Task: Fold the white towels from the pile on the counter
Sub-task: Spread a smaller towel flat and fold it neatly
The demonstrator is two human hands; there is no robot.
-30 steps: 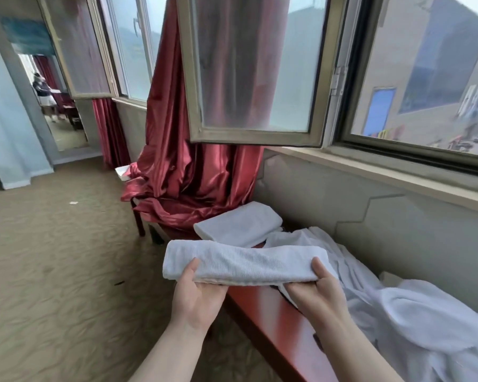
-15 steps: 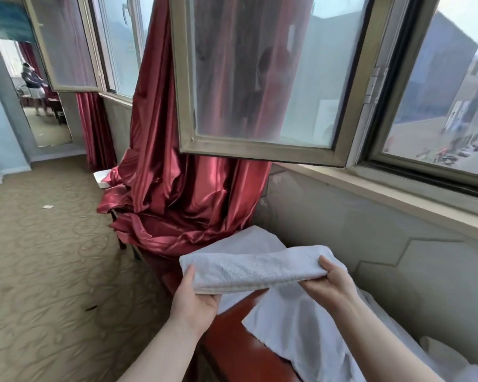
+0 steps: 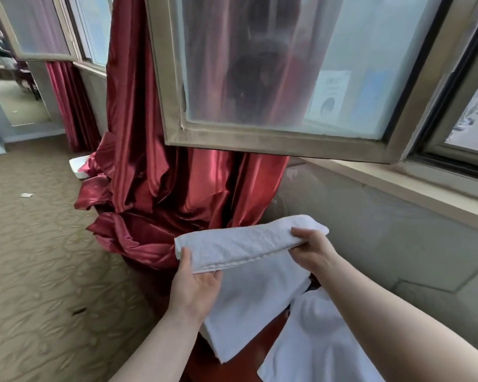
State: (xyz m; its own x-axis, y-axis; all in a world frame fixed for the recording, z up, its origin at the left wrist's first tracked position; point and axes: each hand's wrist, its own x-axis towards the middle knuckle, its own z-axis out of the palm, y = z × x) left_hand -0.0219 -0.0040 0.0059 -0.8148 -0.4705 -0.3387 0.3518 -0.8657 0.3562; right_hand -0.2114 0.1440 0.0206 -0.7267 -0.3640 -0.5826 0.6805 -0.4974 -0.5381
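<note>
A folded white towel (image 3: pixel 240 244) is held level in the air between both hands, in front of the red curtain. My left hand (image 3: pixel 195 288) grips its left end, thumb on top. My right hand (image 3: pixel 311 250) pinches its right end. Directly below lies another folded white towel (image 3: pixel 249 307) on the red-brown counter (image 3: pixel 246 359). More loose white towels (image 3: pixel 315 340) spread over the counter at the lower right, partly behind my right forearm.
A red satin curtain (image 3: pixel 160 161) hangs and bunches up just beyond the towels. An open window sash (image 3: pixel 273 142) juts out above the hands. The grey wall (image 3: pixel 384 230) runs along the right. Patterned carpet (image 3: pixel 39 257) covers the floor to the left.
Both hands have carried the folded towel forward and left, over the folded towel lying on the counter. My view has closed in on the curtain and window.
</note>
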